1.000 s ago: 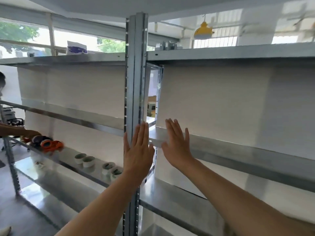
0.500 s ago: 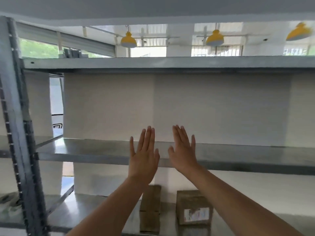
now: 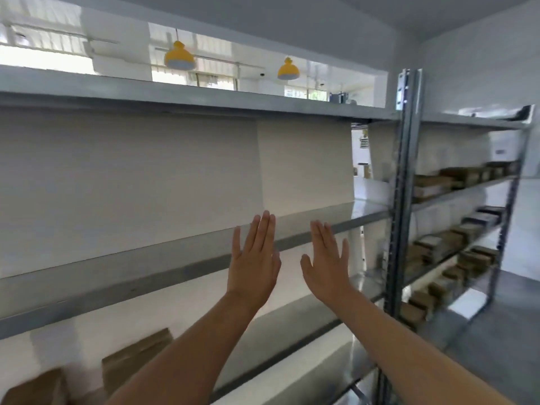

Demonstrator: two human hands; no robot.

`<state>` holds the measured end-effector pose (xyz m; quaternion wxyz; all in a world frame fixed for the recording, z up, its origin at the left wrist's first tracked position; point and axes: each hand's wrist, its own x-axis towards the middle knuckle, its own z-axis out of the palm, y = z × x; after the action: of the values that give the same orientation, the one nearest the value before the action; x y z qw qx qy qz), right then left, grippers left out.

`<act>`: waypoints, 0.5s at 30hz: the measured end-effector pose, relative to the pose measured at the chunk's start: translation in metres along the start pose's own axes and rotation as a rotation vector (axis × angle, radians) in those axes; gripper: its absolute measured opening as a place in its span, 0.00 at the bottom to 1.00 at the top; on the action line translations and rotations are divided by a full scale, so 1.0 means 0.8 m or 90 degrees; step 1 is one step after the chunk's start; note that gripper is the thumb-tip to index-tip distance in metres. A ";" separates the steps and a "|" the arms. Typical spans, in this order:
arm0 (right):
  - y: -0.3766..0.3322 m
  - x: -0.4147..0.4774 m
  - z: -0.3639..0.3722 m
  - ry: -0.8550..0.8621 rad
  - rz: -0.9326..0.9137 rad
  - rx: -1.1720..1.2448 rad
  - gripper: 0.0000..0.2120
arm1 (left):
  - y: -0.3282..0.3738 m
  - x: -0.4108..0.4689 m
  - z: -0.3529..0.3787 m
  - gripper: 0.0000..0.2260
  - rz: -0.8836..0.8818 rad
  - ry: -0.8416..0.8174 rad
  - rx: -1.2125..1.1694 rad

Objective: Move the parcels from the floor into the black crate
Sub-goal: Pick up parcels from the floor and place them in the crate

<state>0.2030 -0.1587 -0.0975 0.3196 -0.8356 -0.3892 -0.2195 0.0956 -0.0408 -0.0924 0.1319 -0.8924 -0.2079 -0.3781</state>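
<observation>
My left hand (image 3: 254, 260) and my right hand (image 3: 328, 260) are both raised in front of me, backs toward the camera, fingers straight and together, holding nothing. They hang in the air before a metal shelf rack (image 3: 122, 276). Two brown cardboard parcels (image 3: 133, 362) stand on a lower shelf at the bottom left. No black crate and no parcels on the floor are in view.
A steel upright post (image 3: 404, 182) divides the rack at the right. Beyond it, shelves carry rows of several brown parcels (image 3: 455, 244). White backing panels close the rack behind my hands. Grey floor (image 3: 496, 331) shows at the lower right. Yellow lamps (image 3: 178, 57) hang above.
The view has swung to the right along the rack: the left post has left the frame, and a right post and stocked shelves have come in. Both hands stay raised and flat.
</observation>
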 end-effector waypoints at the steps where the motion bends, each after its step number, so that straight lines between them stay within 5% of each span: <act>1: 0.027 -0.007 -0.012 0.010 0.027 -0.021 0.34 | 0.028 0.007 0.009 0.29 0.016 -0.008 -0.025; 15: 0.275 -0.090 -0.091 0.017 0.304 -0.214 0.33 | 0.296 0.030 0.124 0.28 0.213 -0.082 -0.303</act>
<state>0.3253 -0.3549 -0.1709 0.2245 -0.9418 -0.1353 -0.2104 0.2836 -0.2031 -0.1607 -0.0340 -0.9423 0.0288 -0.3318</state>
